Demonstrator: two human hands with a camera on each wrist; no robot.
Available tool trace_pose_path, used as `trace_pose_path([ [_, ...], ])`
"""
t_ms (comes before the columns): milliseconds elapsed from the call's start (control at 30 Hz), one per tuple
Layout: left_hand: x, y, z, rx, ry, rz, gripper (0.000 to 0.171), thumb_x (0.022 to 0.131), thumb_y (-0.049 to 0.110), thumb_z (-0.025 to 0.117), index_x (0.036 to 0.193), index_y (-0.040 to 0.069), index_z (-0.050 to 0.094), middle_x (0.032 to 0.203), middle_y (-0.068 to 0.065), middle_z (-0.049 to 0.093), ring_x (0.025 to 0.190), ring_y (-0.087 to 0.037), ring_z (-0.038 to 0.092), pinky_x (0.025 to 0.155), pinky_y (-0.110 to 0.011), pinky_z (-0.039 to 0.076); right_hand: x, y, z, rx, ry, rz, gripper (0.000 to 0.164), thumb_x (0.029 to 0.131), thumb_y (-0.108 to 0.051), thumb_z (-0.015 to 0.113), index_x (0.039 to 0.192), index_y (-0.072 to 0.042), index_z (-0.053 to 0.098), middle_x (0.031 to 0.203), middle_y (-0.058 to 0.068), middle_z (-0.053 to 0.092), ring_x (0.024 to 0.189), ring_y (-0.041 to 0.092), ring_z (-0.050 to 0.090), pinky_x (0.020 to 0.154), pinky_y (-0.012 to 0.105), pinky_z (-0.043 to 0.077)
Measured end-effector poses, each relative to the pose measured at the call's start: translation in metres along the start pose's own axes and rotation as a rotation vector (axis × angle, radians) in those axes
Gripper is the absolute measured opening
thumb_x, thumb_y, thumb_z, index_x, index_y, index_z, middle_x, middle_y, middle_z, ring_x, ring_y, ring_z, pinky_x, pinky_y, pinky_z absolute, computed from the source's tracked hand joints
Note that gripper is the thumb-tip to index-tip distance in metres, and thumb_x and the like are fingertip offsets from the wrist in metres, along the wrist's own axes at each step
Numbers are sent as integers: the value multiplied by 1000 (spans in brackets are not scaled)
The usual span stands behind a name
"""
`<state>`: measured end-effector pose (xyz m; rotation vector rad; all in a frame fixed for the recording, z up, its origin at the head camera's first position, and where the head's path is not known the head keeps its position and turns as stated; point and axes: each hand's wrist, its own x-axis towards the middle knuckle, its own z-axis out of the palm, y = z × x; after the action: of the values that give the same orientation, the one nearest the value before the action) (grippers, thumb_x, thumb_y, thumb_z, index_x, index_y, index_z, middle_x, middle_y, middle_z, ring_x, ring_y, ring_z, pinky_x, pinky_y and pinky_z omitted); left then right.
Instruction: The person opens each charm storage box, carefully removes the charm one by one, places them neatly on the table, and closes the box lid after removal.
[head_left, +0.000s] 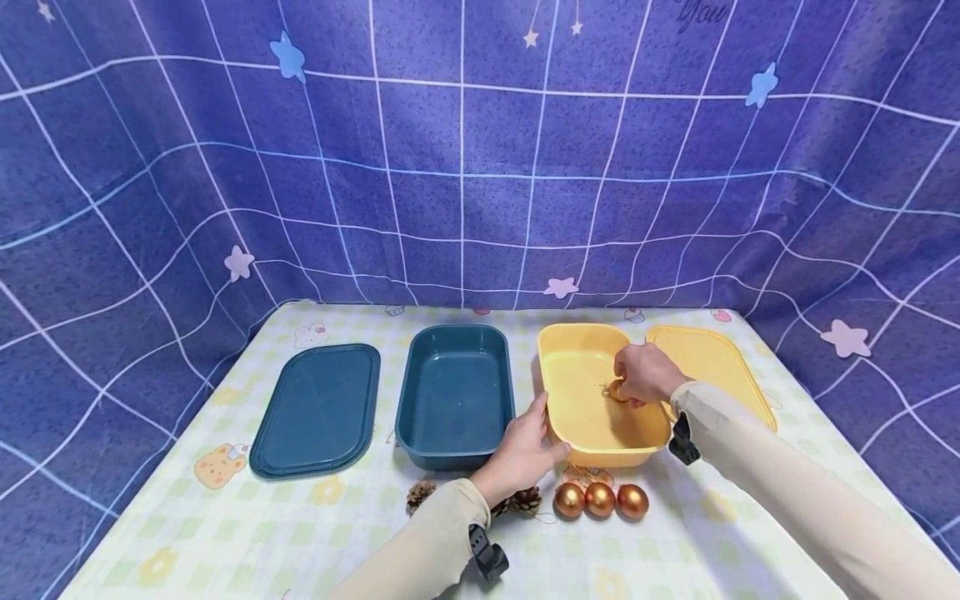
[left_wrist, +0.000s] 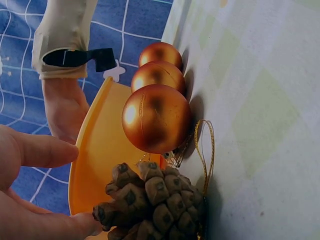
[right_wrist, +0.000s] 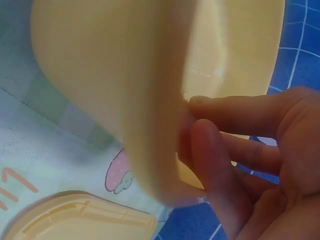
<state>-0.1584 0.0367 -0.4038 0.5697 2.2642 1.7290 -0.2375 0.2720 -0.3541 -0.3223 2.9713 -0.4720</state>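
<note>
In the head view, my right hand point(head_left: 647, 373) reaches into the yellow box point(head_left: 585, 458) and holds a copper-coloured Christmas ball point(head_left: 617, 391) low over its floor. The right wrist view shows the fingertips point(right_wrist: 204, 102) behind the blurred box wall, which hides the ball. My left hand point(head_left: 522, 450) rests its fairly straight fingers against the box's near left corner. In the left wrist view, the thumb and a finger touch the rim, close to a pine cone point(left_wrist: 160, 200). Three more copper Christmas balls point(head_left: 600, 500) lie in a row before the box.
Left of the yellow box stands a dark blue box point(head_left: 453, 460), with a blue lid point(head_left: 318, 408) flat beyond it. A yellow lid point(head_left: 723, 367) lies to the right. Pine cones point(head_left: 420, 495) lie in front, partly hidden by my left forearm. A blue curtain point(head_left: 487, 208) hangs behind.
</note>
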Motion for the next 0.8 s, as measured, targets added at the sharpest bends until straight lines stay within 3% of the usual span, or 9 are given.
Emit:
trace_pose_path([
  [267, -1, 2, 0, 14, -2, -12, 84, 91, -2, 65, 159, -4, 15, 162, -26, 29, 148, -39, 36, 122, -46, 36, 5, -5, 2, -109, -53, 69, 10, 78, -6, 74, 81, -3, 65, 59, 3, 68, 48, 10, 66, 45, 18, 51],
  [467, -1, 1, 0, 23, -1, -11, 84, 91, -2, 65, 158, -5, 15, 161, -26, 30, 147, -39, 37, 122, -45, 36, 7, -7, 4, -116, -85, 116, 8, 78, -3, 72, 78, -7, 65, 62, 3, 68, 49, 10, 65, 43, 18, 49],
  [800, 0, 1, -1, 18, -3, 0, 85, 90, -3, 65, 159, -4, 15, 161, -26, 30, 148, -38, 35, 123, -45, 35, 9, -9, 3, -150, -85, 101, 13, 78, -6, 72, 72, -10, 62, 58, 2, 66, 49, 11, 63, 43, 20, 47],
])
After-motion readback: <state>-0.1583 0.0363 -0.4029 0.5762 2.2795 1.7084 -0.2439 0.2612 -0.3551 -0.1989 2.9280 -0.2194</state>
